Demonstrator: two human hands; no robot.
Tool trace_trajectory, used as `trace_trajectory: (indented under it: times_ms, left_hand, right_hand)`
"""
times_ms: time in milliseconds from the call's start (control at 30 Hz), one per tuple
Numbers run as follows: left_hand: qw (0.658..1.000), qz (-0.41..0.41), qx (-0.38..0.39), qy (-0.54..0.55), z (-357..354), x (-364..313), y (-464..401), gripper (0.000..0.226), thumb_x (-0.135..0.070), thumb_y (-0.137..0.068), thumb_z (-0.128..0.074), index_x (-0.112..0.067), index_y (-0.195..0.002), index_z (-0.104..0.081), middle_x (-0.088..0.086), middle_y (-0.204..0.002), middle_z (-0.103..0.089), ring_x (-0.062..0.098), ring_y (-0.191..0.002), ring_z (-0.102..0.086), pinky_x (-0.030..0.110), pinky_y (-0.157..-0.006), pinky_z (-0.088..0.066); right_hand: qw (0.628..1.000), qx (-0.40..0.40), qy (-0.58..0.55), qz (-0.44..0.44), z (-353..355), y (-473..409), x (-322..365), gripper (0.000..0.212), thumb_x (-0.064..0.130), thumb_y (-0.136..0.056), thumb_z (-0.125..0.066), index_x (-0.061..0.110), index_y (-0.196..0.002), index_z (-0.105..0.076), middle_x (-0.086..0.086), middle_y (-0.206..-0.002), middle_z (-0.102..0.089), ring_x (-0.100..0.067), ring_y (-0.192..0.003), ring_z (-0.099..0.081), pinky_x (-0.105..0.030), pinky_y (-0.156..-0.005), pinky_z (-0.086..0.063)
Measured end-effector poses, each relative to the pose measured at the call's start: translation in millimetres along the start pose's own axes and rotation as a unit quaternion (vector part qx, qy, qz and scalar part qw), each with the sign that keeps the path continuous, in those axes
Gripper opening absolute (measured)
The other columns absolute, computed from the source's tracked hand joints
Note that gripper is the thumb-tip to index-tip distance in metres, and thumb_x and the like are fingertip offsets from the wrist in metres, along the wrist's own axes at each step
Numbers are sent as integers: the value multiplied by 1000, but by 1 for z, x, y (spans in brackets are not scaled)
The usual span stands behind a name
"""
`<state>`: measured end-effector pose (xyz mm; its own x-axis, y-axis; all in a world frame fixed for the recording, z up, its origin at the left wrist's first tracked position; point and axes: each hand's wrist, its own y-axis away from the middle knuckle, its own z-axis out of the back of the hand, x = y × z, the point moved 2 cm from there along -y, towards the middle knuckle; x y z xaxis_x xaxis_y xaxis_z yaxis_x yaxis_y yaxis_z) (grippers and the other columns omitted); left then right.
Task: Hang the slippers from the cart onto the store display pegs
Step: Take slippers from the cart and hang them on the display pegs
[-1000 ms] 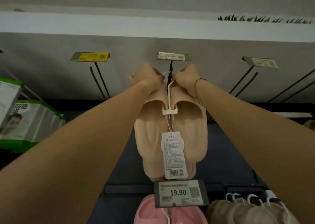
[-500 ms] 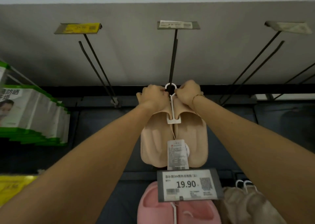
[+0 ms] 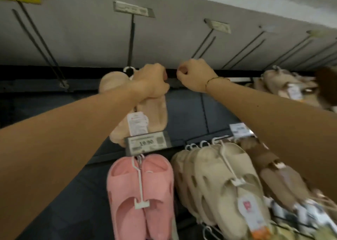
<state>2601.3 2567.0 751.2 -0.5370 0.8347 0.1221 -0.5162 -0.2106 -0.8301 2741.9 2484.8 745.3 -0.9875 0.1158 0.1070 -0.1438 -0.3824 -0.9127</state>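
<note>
Already up at the top row, seen from the head camera: beige slippers (image 3: 145,115) hanging by a white hanger hook (image 3: 128,70) on the middle display peg (image 3: 131,39), paper tag (image 3: 137,124) dangling in front, just above a price label (image 3: 147,143) reading 19.90. Left hand (image 3: 151,83) in front of the pair's upper part, fingers curled; whether gripping the slippers or merely closed against them, impossible to tell, since the knuckles hide the contact. Right hand (image 3: 195,75) apart from the pair, to its right, fingers curled into a loose fist with nothing visible inside. Lower row: pink slippers (image 3: 142,194) on their own hanger, cream perforated slippers (image 3: 218,185) bunched beside them, brown ones further right, blurred. Cart not in sight.

Handling, as a judgement: foam-like pair, probably light, soft and a little springy, not fragile; thin plastic hook likely the weak part. Best taken by the hanger stem just below the hook, or with one hand steadying the toes, so the hook slides along the peg without twisting.
</note>
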Motion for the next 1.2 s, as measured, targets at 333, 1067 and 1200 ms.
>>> trace_trajectory:
  times_ms: [333,1067,1200]
  left_hand:
    - [947,-202,97,230,-78,-275,63,38,-38,-83,-60,-14,-112,-67,13,-115,-67,37,-107,-62,46,-92,-54]
    - [646,-359,610,286,-403,-760,570,42,-37,-88,-57,-7,-116,-60,19,-125,-62,38,-118,-58,44,-97,-50]
    - [618,-329,652,292,-443,-809,594,58,-54,-80,-57,-8,-115,-60,16,-126,-60,34,-122,-56,40,-99,-47]
  right_hand:
    - [875,206,383,-212,188,255,-170,39,35,-98,-45,11,-121,-66,-17,-125,-64,-37,-112,-59,-39,-92,-51]
    - [551,356,263,-707,300,915,-389,45,51,-95,-46,13,-97,-70,-14,-103,-68,-33,-94,-62,-31,-79,-49]
    - [532,341,219,-743,276,978,-439,39,43,-98,-50,11,-112,-65,-18,-110,-68,-35,-101,-63,-37,-81,-51]
